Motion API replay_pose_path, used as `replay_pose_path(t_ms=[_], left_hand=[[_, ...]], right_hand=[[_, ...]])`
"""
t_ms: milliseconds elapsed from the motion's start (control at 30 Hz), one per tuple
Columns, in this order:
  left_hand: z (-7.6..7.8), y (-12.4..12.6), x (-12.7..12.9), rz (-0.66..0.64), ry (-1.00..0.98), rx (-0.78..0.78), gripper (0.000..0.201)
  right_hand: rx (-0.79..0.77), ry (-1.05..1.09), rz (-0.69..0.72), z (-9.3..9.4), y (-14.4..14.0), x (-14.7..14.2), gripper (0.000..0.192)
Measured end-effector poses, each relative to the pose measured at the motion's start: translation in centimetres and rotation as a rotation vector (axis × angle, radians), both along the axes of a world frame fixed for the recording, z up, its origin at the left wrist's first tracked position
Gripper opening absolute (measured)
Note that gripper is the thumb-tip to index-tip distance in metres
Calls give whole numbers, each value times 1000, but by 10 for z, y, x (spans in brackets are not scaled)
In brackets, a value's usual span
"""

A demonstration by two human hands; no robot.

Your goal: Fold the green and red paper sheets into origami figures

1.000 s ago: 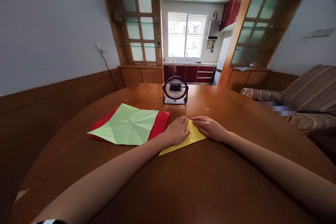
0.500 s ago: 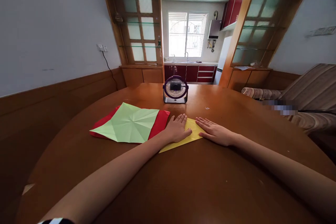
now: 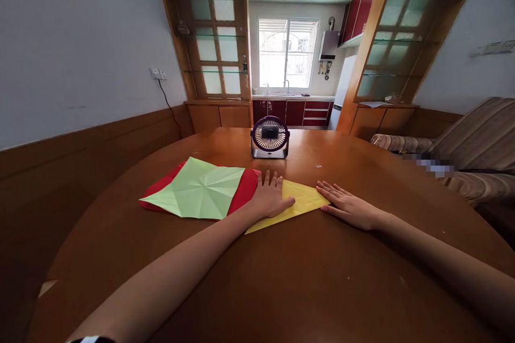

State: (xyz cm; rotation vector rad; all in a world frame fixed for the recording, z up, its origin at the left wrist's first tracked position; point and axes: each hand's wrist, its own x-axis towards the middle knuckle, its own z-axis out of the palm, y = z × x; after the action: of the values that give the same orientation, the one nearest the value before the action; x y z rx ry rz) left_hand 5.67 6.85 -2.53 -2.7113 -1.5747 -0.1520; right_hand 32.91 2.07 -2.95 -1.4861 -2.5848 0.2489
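Observation:
A folded sheet of yellow paper (image 3: pixel 303 198) lies flat on the table, tapering to a point at the right and at the lower left. My left hand (image 3: pixel 270 196) rests palm down across its left part, fingers spread, hiding some of it. At its right tip lies my right hand (image 3: pixel 348 204), flat and stretched out, with the fingertips on the paper's edge. Left of my left hand, a creased light green paper sheet (image 3: pixel 201 190) lies on top of red paper (image 3: pixel 245 187). The left fingers are beside or over the red paper's right corner; I cannot tell which.
A small purple desk fan (image 3: pixel 270 136) stands on the round-edged wooden table (image 3: pixel 289 284), beyond the papers. To the right is a striped sofa (image 3: pixel 478 144). Behind the table, an opening between wooden cabinets (image 3: pixel 219 115) shows a kitchen with a window.
My right hand has slid right along the yellow paper to its tip, uncovering more of it. My left hand has shifted slightly left, its fingers now spread wider.

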Motion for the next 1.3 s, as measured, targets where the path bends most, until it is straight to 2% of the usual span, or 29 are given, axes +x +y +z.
replay_pose_path(t_ms=[300, 467, 533, 600, 700, 767, 900, 1033, 1167, 1300], left_hand=[[-2, 2, 0, 8, -2, 42, 92], [-2, -1, 0, -30, -33, 152, 84], [0, -4, 1, -94, -64, 266, 74], [5, -7, 3, -240, -70, 353, 55], [11, -13, 8, -482, 27, 341, 34], [13, -18, 12, -523, 78, 324, 32], [9, -25, 16, -432, 51, 313, 36], [1, -25, 13, -318, 13, 167, 60], [-1, -23, 10, -225, -24, 10, 78], [1, -27, 6, -174, -51, -45, 91]], right_hand=[[-26, 25, -51, 3, -12, 23, 72], [12, 89, -79, 1, -11, 44, 67], [72, 168, -112, 2, -8, 52, 63], [168, 303, -184, 4, -5, 57, 60], [290, 482, -227, 8, -3, 51, 55], [290, 506, -160, 10, -4, 37, 52], [192, 461, 20, 9, -3, -5, 49], [70, 354, 82, 4, 4, -35, 57], [15, 199, 104, -1, 12, -41, 61], [14, 92, 60, -4, 13, -39, 73]])
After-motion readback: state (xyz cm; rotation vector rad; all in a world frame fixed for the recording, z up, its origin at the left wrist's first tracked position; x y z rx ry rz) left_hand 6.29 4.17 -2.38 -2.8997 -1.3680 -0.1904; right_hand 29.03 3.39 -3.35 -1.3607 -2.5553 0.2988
